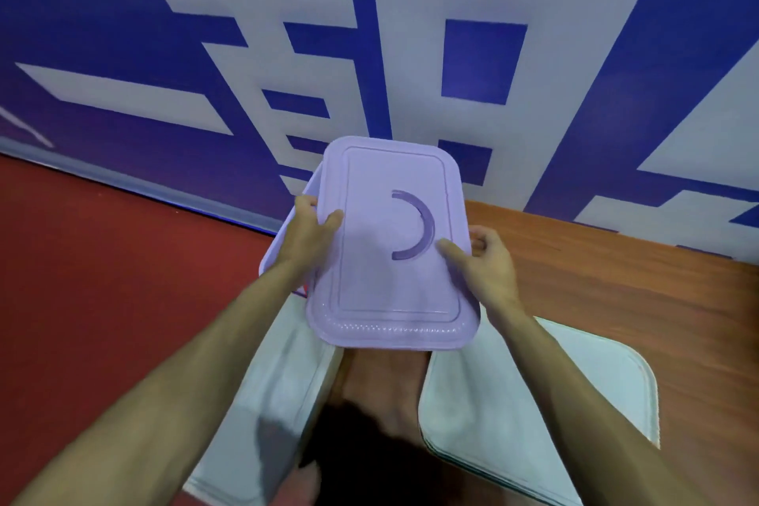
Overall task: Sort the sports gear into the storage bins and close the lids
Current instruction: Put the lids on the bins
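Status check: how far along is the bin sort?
Done, apparently: the left white bin and right white bin look lidded; no loose gear shows. In hand: left hand and right hand grip the purple lid, askew over the purple bin. Left: seat that lid flush. Bin contents are hidden.

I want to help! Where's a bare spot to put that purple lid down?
Bare red floor lies left of the left white bin, up to the banner wall. Bare wooden floor lies right of the purple lid, between wall and right white bin. The middle is crowded with bins.
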`<state>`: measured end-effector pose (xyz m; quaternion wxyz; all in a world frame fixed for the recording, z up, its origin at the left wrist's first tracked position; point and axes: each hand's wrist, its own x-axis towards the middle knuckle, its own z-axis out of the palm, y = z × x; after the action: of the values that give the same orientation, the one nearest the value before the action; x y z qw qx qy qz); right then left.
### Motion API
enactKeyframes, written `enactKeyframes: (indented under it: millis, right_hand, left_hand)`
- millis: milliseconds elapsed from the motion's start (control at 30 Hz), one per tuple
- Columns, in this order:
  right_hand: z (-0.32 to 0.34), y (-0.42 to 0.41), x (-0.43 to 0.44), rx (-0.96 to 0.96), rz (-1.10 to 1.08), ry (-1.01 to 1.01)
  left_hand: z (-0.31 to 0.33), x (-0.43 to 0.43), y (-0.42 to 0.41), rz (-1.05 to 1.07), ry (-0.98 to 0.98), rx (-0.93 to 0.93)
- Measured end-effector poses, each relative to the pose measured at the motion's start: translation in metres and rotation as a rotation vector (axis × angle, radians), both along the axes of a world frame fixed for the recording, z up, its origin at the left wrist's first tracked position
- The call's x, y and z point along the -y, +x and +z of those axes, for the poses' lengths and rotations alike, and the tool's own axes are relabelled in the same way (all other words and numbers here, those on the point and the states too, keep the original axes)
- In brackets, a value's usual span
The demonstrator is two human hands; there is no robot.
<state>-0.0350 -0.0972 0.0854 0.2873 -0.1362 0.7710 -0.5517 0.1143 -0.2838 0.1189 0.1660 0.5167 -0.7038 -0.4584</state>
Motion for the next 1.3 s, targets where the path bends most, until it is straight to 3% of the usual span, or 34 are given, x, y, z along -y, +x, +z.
enactKeyframes:
  millis: [100,300,467,800,1100,1300]
  right_hand:
    - [-0.005,0.011,0.025,-0.03,-0.024,0.061]
    - [-0.013,0.045,0.073,0.012,-0.231,-0.022]
    - [-0.02,0.069,0.113,-0.042,-0.309,0.018]
    - [-0.052,0.093,0.121,-0.088,-0.187,0.221]
    - [-0.054,0.108,0.111,-0.139,-0.134,0.174]
    - [-0.053,0.113,0.108,-0.159,-0.098,0.179]
  left_hand:
    - [-0.004,0.03,0.011,-0.007,0.009,0.017]
    - [-0.022,0.068,0.043,0.018,0.226,-0.191]
    - [-0.045,0.104,0.059,-0.062,0.16,-0.16]
    - [-0.086,0.128,0.057,-0.326,0.103,-0.064]
    - [-0.089,0.105,0.073,-0.206,0.058,-0.031]
    - [-0.088,0.096,0.079,-0.258,0.008,0.046]
